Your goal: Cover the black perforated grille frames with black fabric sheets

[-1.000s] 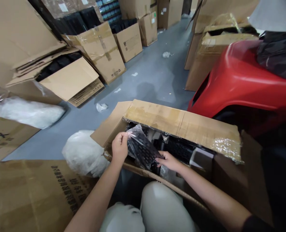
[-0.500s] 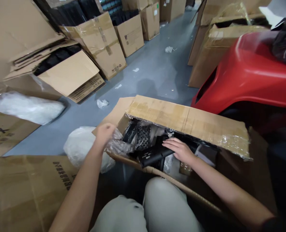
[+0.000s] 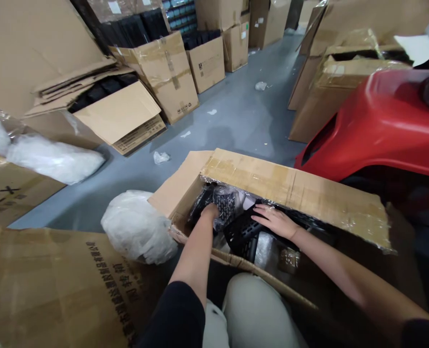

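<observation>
An open cardboard box stands in front of my knees, holding black keyboards in clear plastic wrap. My left hand reaches down into its left end, against a plastic-wrapped black keyboard; its fingers are hidden inside the box. My right hand lies flat, fingers stretched out, on a bare black keyboard in the middle of the box.
A white plastic bag bundle sits left of the box. A big brown carton fills the lower left. A red plastic stool stands at right. More cartons line the grey floor, with scraps of plastic on it.
My left hand went out to the box's left edge with the clear wrap and is now back inside. The right hand shifted from holding the wrapped keyboard to lying flat on a bare one.
</observation>
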Demonstrator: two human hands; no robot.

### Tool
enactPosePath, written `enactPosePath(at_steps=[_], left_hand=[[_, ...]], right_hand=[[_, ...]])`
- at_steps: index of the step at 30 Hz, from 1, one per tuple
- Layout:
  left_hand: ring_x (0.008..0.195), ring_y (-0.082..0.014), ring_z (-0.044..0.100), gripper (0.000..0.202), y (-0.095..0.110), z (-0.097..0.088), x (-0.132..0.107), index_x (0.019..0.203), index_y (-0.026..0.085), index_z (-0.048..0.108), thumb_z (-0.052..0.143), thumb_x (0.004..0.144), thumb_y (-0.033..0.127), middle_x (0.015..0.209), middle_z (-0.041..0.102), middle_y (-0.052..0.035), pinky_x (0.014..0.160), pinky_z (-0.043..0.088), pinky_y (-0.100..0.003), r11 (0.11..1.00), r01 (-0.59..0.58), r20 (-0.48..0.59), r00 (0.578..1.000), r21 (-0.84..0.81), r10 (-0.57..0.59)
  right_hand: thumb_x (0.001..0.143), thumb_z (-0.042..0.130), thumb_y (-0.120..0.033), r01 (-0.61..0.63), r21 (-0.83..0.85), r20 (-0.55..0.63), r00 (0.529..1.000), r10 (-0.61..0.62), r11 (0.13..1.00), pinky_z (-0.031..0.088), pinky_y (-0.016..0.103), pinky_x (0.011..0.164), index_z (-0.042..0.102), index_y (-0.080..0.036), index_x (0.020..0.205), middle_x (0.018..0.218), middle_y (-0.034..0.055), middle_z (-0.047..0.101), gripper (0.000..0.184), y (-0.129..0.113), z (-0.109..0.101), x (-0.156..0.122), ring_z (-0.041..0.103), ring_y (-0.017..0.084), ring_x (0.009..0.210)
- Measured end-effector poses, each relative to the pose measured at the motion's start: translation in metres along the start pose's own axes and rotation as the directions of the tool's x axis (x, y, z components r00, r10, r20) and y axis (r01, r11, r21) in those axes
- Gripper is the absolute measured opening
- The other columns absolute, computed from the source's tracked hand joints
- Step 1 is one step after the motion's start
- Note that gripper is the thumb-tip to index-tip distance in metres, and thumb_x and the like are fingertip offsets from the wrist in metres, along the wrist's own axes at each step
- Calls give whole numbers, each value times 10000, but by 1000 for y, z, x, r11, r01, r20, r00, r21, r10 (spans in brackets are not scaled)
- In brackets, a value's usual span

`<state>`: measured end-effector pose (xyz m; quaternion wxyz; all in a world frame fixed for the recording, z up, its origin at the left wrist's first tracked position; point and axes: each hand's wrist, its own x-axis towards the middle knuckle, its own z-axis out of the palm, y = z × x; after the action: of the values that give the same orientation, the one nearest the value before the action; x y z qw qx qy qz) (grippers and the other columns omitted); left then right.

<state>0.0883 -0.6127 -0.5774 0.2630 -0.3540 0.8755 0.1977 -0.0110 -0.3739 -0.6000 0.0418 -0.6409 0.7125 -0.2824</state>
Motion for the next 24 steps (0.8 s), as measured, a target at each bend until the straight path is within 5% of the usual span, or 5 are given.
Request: enactPosePath(at_steps=[4,8,13,18,24], left_hand=[[851,-204,589,226,-5,-24,-9,879,114,614,565,660,144,915,631,-135,680,446,-241,995,-30,-22,999,99,32],[920,-252,558,270,-11,-69,-34,931,156,604,471,697,144,1004,599,-140,739,426,-321,974,-70,-158,982,214,105],[858,-252,567,294,-19,-110,-87,901,164,611,365,747,117,951,587,-137,743,410,-389,928,-72,-283,941,365,184],[804,-215,575,297,-13,-122,-131,890,253,613,371,749,154,924,578,-70,682,437,-333,868,-27,-378,893,495,243],[864,-184,560,259,5,-119,-154,941,246,587,431,742,196,937,608,-32,729,422,-279,895,-151,-432,834,421,344]], right_hand=[[819,348,-120,100,-11,156,983,-97,995,396,370,891,508,-253,1122,1208,64,477,368,-7,-2,2,323,187,1193],[783,365,-70,160,-44,278,950,-141,986,384,365,898,436,-226,1195,1292,86,377,447,-10,-1,-1,227,197,1238],[697,336,24,130,39,273,953,-135,991,330,370,950,471,-216,1171,1258,63,424,548,-6,5,6,209,174,1244],[601,357,57,32,101,263,963,-58,994,189,456,1002,562,-264,1066,1306,1,364,601,3,1,23,106,200,1269],[610,495,-60,-126,147,294,953,79,981,94,471,1008,628,-269,960,1315,14,351,429,0,-4,34,126,261,1260]])
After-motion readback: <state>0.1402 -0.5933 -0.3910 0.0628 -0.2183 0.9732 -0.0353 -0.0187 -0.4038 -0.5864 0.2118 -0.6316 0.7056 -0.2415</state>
